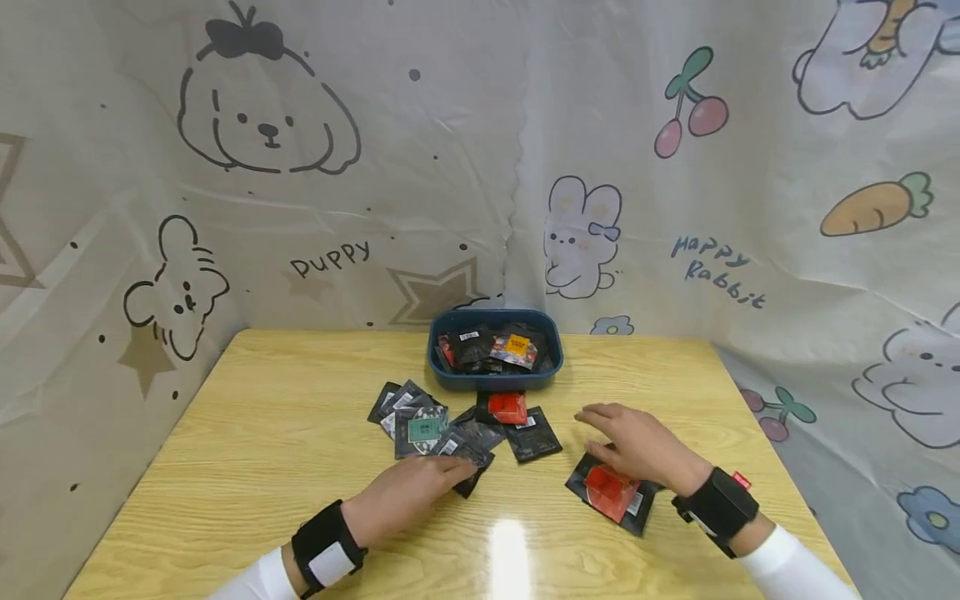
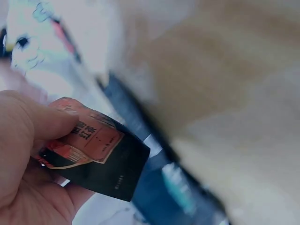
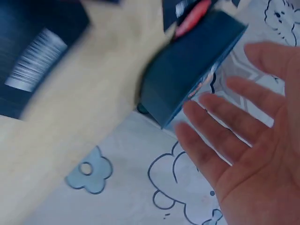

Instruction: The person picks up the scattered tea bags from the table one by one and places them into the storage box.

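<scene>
My left hand [image 1: 412, 493] is low over the table, beside a loose pile of dark sachets. In the left wrist view it pinches a black tea sachet [image 2: 119, 166] with an orange-red label, thumb on the label side and fingers behind. A sachet with a green label [image 1: 424, 431] lies in the pile just beyond. My right hand [image 1: 645, 446] hovers at the right with its fingers extended, holding nothing, as the right wrist view also shows. Under it lie black sachets with a red-labelled one [image 1: 611, 492] on top.
A dark blue bin [image 1: 495, 383] filled with sachets stands at the back edge of the wooden table [image 1: 262, 442]. In front of it lie a red-labelled sachet [image 1: 507, 407] and a black one [image 1: 534, 435]. A printed cloth [image 1: 450, 125] hangs behind.
</scene>
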A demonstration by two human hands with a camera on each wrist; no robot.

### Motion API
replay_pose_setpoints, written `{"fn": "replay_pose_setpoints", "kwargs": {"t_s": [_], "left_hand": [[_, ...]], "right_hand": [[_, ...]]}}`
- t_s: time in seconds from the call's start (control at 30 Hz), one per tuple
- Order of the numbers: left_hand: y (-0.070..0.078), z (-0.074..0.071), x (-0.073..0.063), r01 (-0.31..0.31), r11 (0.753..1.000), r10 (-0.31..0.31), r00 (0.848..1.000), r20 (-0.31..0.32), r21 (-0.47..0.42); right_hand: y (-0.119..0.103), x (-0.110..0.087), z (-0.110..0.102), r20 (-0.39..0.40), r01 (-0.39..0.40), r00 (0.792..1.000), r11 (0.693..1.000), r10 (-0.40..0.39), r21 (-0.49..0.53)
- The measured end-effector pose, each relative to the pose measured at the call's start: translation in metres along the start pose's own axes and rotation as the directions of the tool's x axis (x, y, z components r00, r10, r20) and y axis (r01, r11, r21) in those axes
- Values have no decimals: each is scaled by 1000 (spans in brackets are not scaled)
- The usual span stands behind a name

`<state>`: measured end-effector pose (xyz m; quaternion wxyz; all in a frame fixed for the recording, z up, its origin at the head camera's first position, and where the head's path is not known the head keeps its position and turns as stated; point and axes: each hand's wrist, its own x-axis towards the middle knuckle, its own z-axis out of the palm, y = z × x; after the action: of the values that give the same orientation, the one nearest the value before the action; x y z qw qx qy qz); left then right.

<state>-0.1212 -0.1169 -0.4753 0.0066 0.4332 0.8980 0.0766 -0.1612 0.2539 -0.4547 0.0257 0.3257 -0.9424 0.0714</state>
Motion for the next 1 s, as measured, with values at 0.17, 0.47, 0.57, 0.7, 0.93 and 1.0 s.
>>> {"fn": "replay_pose_setpoints", "kwargs": {"t_s": [0.17, 0.47, 0.57, 0.7, 0.93, 1.0], "left_hand": [[-17, -37, 21, 9, 996, 0, 995, -101, 85], [-84, -46, 84, 142, 984, -116, 971, -208, 111], [-99, -39, 103, 166, 983, -147, 967, -210, 78], [-109, -32, 123, 172, 983, -156, 965, -209, 63], [-121, -17, 147, 171, 984, -155, 964, -214, 56], [-125, -11, 153, 172, 984, -161, 967, -199, 41]], "right_hand": [[-13, -38, 14, 101, -18, 995, 999, 14, 42], [-29, -54, 40, 201, -99, 977, 991, 79, 93], [-30, -55, 43, 200, -98, 977, 989, 75, 109], [-31, -56, 42, 212, -80, 976, 987, 49, 141], [-38, -56, 45, 205, -32, 979, 988, 1, 148], [-41, -57, 46, 180, -4, 984, 990, -21, 138]]}}
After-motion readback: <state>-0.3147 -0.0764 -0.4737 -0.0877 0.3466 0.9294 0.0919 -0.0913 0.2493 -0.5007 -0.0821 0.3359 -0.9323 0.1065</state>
